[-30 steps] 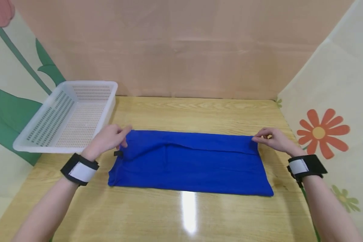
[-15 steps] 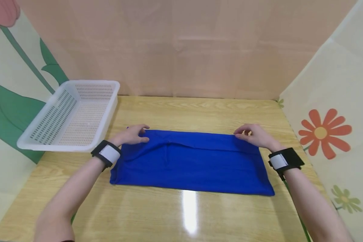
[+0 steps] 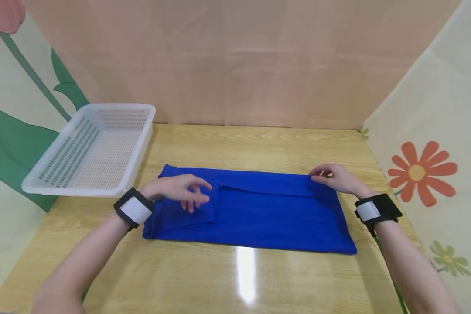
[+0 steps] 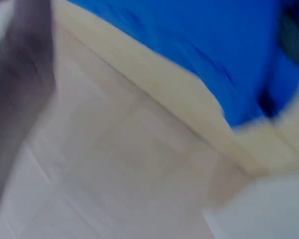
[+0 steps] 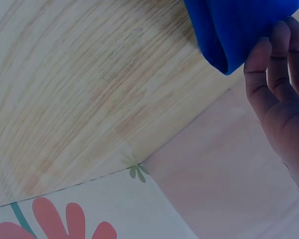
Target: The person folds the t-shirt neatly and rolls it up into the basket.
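Note:
A blue folded cloth [image 3: 274, 218] lies lengthwise on the wooden table, its far strip bordered by a raised crease. On its left part a squarish flap [image 3: 198, 216] shows a distinct corner. Over that flap is my left hand [image 3: 180, 189], fingers spread and loosely bent, holding nothing. The left wrist view is blurred and shows the cloth's edge [image 4: 189, 35]. My right hand [image 3: 333, 176] is at the cloth's far edge, toward the right. In the right wrist view its fingers [image 5: 259, 55] are nearly straight, tips at the layered blue edge; the thumb is hidden there.
A white perforated plastic basket [image 3: 110, 157] stands at the back left, beside the cloth. A pinkish sheet [image 3: 235, 65] rises behind the table [image 3: 251, 137], and flower-printed sheets hang at both sides. Black bands [image 3: 134, 210] are strapped round both wrists.
Both hands have left the far corners and moved inward. The left hand has come over the cloth, where a flap corner now shows. The right hand has shifted slightly back to the right.

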Tool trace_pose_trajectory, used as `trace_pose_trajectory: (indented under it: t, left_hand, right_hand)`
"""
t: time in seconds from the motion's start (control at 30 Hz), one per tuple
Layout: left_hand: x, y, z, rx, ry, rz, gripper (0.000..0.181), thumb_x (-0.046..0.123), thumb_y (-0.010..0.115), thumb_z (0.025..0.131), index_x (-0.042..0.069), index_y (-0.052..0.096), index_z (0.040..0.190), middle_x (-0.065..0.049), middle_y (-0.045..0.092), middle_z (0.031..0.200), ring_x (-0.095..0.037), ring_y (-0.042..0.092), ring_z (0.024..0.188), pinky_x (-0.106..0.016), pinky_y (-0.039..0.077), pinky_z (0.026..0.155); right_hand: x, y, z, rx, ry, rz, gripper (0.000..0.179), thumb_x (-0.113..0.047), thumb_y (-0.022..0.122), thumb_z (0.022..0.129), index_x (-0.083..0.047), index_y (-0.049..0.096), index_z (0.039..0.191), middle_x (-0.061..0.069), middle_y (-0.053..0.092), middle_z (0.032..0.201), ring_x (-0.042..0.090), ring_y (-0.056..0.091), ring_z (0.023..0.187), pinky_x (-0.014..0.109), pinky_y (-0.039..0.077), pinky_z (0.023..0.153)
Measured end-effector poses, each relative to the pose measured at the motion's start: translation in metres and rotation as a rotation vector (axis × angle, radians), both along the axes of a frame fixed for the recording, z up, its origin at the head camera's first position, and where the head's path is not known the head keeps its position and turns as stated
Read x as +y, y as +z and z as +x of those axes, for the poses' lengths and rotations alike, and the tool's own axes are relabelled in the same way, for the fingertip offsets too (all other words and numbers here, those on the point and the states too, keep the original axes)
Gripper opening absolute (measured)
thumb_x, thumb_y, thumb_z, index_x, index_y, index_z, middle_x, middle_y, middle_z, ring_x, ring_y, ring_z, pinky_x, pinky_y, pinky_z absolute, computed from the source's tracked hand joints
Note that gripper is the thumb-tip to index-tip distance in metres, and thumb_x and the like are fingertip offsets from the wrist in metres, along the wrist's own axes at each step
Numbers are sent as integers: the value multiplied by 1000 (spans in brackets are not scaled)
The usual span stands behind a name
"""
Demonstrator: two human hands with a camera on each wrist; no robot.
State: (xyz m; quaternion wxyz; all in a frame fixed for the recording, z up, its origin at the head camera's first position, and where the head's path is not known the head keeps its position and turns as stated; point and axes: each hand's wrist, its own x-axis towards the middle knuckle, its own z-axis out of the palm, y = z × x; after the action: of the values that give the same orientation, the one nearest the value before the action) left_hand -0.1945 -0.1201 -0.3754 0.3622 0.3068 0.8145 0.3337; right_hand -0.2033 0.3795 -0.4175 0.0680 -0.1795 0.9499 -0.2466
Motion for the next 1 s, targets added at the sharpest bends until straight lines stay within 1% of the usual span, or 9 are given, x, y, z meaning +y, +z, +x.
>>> trace_pose_trajectory:
  t: [0.13, 0.17, 0.23, 0.4, 0.5, 0.63, 0.8, 0.93, 1.0]
  left_hand:
    - [-5, -10, -12, 366, 153, -12, 32, 12, 55, 102, -8, 62, 126, -19, 72, 95, -25, 69, 81, -34, 56, 71]
    - [-6, -14, -14, 425, 170, -27, 29, 10, 55, 101, -8, 64, 123, -19, 73, 98, -26, 69, 84, -35, 55, 74]
    - [-5, -21, -16, 487, 179, -55, 27, 8, 56, 99, -6, 65, 121, -18, 72, 103, -27, 67, 91, -38, 54, 79]
    - [12, -31, -13, 517, 203, -120, 31, 15, 56, 101, -1, 64, 126, -18, 67, 115, -32, 64, 106, -46, 52, 91]
    - [24, -32, -10, 526, 260, -177, 34, 22, 55, 103, 2, 63, 129, -18, 63, 121, -35, 60, 113, -50, 51, 94]
    - [34, -32, -9, 501, 355, -284, 38, 30, 52, 104, 5, 62, 130, -17, 62, 123, -36, 60, 112, -55, 52, 92]
    - [40, -36, -12, 513, 429, -396, 37, 33, 45, 106, 1, 64, 108, -19, 67, 103, -35, 67, 92, -52, 56, 78]
    - [45, -39, -13, 559, 466, -489, 43, 38, 45, 106, 2, 64, 90, -18, 67, 93, -34, 68, 83, -51, 58, 71]
    - [47, -39, -12, 578, 461, -542, 47, 43, 49, 104, 3, 64, 83, -17, 67, 90, -34, 69, 80, -50, 59, 69]
  right_hand:
    - [-2, 1, 1, -24, -16, 21, 26, -22, 63, 100, -4, 73, 115, 15, 73, 109, 30, 66, 97, 32, 52, 78]
    - [-4, 1, 1, -30, -19, 27, 26, -23, 63, 100, -5, 73, 116, 15, 73, 109, 30, 66, 97, 32, 52, 78]
    - [-6, 2, 2, -43, -29, 41, 27, -24, 62, 100, -5, 72, 116, 15, 72, 108, 28, 65, 95, 32, 51, 76]
    - [-13, 5, 0, -66, -81, 64, 26, -21, 61, 101, -1, 72, 114, 14, 71, 98, 21, 64, 80, 30, 50, 67]
    - [-18, 7, -1, -92, -123, 66, 27, -20, 58, 102, 3, 72, 109, 13, 72, 88, 17, 64, 72, 29, 52, 62]
    - [-25, 10, 0, -107, -163, 73, 35, -25, 52, 105, 4, 72, 98, 10, 71, 76, 16, 64, 65, 28, 53, 60]
    - [-38, 12, 2, -114, -175, 86, 47, -32, 46, 107, 2, 72, 90, 8, 71, 71, 15, 64, 61, 29, 54, 59]
    - [-52, 12, 3, -96, -159, 127, 42, -29, 49, 105, 1, 72, 86, 6, 67, 67, 14, 59, 58, 29, 47, 56]
    - [-58, 11, 3, -76, -152, 184, 37, -27, 53, 103, 2, 73, 91, 9, 69, 72, 17, 61, 62, 33, 49, 60]
